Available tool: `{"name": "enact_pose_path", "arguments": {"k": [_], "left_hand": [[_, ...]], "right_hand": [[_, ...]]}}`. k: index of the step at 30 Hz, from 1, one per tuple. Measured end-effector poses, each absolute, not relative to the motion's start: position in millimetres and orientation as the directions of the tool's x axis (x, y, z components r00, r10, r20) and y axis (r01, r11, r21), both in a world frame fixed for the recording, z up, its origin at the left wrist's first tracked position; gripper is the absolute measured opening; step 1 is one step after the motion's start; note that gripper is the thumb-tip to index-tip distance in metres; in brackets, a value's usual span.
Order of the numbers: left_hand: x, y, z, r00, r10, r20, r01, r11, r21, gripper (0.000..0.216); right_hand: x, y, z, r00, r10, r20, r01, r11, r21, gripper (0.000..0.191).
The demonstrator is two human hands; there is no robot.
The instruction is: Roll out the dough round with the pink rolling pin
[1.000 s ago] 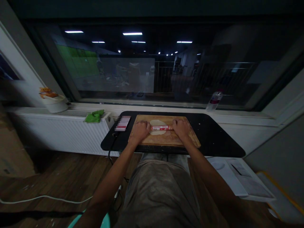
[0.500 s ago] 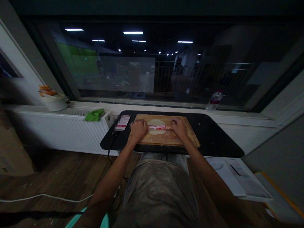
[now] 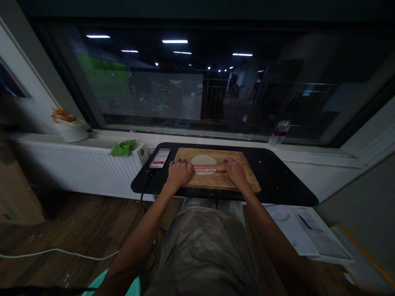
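Observation:
A wooden cutting board (image 3: 240, 181) lies on a small black table (image 3: 277, 181). On the board sits a flat round of pale dough (image 3: 202, 159). Across the dough's near edge lies a red-labelled rolling pin (image 3: 209, 168). My left hand (image 3: 179, 173) rests over the pin's left end with fingers curled down. My right hand (image 3: 235, 170) covers the right end the same way. Both forearms reach in from below, over my lap.
A phone (image 3: 159, 158) lies on the table left of the board, with a cable hanging down. A green cloth (image 3: 123, 147) and a white bowl (image 3: 71, 130) sit on the radiator ledge. A water bottle (image 3: 278, 132) stands on the sill. Papers (image 3: 308, 236) lie at lower right.
Both hands pushed the rolling pin a little forward over the dough, then drew it back toward me to the dough's near edge.

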State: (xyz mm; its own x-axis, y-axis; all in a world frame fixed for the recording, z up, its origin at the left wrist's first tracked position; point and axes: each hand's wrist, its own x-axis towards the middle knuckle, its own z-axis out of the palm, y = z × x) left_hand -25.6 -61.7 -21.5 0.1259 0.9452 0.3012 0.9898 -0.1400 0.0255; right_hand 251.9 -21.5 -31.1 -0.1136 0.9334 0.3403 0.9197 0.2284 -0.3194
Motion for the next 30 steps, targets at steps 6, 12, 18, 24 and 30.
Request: {"name": "enact_pose_path", "arguments": {"k": [6,12,18,24,30], "left_hand": [[-28.7,-71.2,-25.3,0.121,0.938,0.325,0.985,-0.154,0.078,0.043],[-29.4,-76.6,-28.8,0.109,0.937,0.331,0.979,-0.16,0.128,0.042],[-29.7,-73.5,-26.7,0.1,0.938,0.333,0.979,-0.153,0.135,0.042],[-29.4,-58.6,-18.9,0.124,0.946,0.3,0.986,-0.153,0.073,0.04],[-29.7,-64.8,-20.4,0.141,0.949,0.281,0.986,-0.16,0.045,0.041]], "right_hand": [[248.7,-36.7,-24.6,-0.077,0.949,0.307,0.929,0.18,-0.323,0.053],[248.8,-47.5,-26.9,-0.074,0.936,0.343,0.926,0.192,-0.324,0.053],[253.1,-37.0,-33.1,-0.08,0.935,0.345,0.918,0.204,-0.34,0.053],[253.6,-13.1,-30.7,-0.136,0.934,0.329,0.919,0.243,-0.31,0.057],[256.5,-16.3,-32.8,-0.142,0.943,0.3,0.914,0.241,-0.327,0.054]]}}
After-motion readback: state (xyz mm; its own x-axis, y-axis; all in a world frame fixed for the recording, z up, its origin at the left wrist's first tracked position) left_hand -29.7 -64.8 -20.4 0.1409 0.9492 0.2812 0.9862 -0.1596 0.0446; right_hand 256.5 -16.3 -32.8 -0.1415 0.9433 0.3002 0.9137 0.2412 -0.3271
